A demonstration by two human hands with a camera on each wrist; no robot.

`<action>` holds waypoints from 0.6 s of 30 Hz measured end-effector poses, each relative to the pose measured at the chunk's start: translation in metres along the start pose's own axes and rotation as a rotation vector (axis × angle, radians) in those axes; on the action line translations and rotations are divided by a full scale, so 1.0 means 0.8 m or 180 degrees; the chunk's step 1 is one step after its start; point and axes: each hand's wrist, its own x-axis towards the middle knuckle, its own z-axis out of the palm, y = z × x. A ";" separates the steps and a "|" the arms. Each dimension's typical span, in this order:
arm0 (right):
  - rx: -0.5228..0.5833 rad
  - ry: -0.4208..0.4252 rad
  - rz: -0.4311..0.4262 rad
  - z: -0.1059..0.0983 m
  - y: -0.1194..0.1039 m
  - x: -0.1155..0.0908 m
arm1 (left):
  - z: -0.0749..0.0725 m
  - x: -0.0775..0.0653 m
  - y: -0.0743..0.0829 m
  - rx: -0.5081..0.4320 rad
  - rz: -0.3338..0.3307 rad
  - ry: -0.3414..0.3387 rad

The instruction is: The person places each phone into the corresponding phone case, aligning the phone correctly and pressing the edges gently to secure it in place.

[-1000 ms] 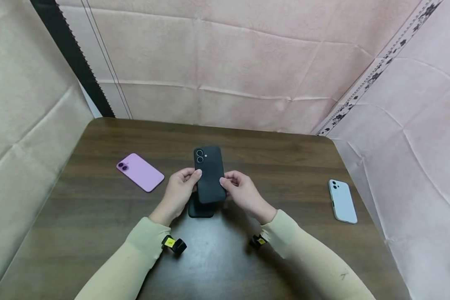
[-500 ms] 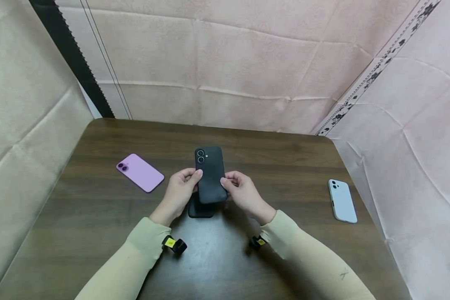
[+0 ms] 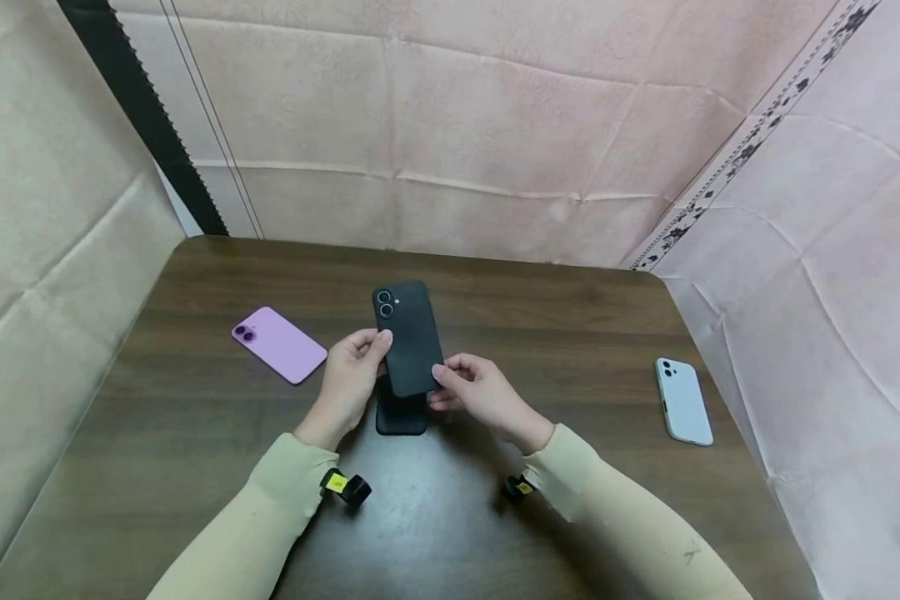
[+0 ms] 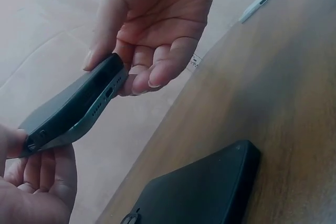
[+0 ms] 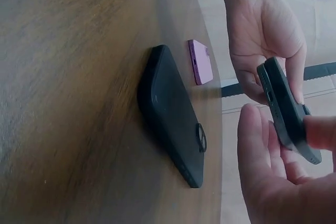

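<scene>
Nearest us, below the fingers, we see pale green sleeves (image 3: 270, 508) and black wrist devices (image 3: 345, 486) with yellow labels. Just below and between the fingers, a flat black smartphone (image 3: 401, 423) lies on the wooden table (image 3: 570, 317). Raised above it, between both hands, we see a dark layered phone (image 3: 412, 342), back up. The left hand (image 3: 348, 375) pinches its left edge, the right hand (image 3: 480, 396) its lower right corner. A gap parts its two layers; we cannot tell which is a case. Well right of the right fingers lies a pale blue smartphone (image 3: 685, 402); just left of the left fingers, a lilac smartphone (image 3: 279, 345). Beyond all fingertips hangs creased cloth (image 3: 487, 125).
</scene>
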 end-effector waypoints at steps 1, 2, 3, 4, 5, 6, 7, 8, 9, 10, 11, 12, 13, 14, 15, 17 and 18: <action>0.0000 0.0000 0.0019 0.001 0.000 0.000 | -0.001 0.000 0.000 -0.0008 0.0011 0.0021; 0.0017 -0.0002 0.0023 0.002 0.001 0.000 | -0.001 0.000 0.000 -0.0023 0.0020 0.0029; 0.0023 0.0009 0.0021 0.002 0.001 0.000 | -0.001 0.000 0.000 -0.0039 0.0021 0.0030; 0.0021 0.0023 0.0011 0.003 0.001 0.000 | -0.001 0.000 0.000 -0.0061 0.0026 0.0025; 0.0008 0.0042 0.0002 0.003 0.001 0.001 | -0.001 0.000 0.000 -0.0083 0.0030 0.0024; -0.0007 0.0057 -0.0015 0.004 0.002 0.002 | 0.000 0.001 -0.001 -0.0100 0.0032 0.0029; -0.0009 0.0069 -0.0034 0.005 0.002 0.002 | 0.000 0.001 -0.001 -0.0113 0.0031 0.0031; -0.0001 0.0084 -0.0048 0.005 0.003 0.003 | 0.001 0.002 -0.002 -0.0125 0.0036 0.0023; -0.0003 0.0103 -0.0069 0.005 0.004 0.004 | 0.001 0.002 -0.002 -0.0142 0.0031 0.0021; 0.0001 0.0119 -0.0087 0.006 0.005 0.005 | 0.001 0.003 -0.002 -0.0152 0.0026 0.0016; -0.0009 0.0130 -0.0113 0.006 0.005 0.006 | 0.002 0.003 -0.002 -0.0165 0.0016 0.0010; 0.0001 0.0135 -0.0134 0.007 0.005 0.006 | 0.002 0.004 -0.003 -0.0184 0.0005 0.0001; 0.0011 0.0133 -0.0154 0.007 0.005 0.006 | 0.002 0.004 -0.003 -0.0210 -0.0002 -0.0011; 0.0011 0.0126 -0.0174 0.007 0.004 0.006 | 0.002 0.004 -0.003 -0.0236 -0.0007 -0.0021; 0.0008 0.0116 -0.0195 0.007 0.004 0.006 | 0.001 0.005 -0.003 -0.0253 -0.0019 -0.0024; -0.0018 0.0093 -0.0230 0.007 0.004 0.006 | 0.001 0.004 -0.002 -0.0263 -0.0028 -0.0035; -0.0013 0.0084 -0.0234 0.007 0.004 0.007 | 0.000 0.004 -0.001 -0.0258 -0.0031 -0.0040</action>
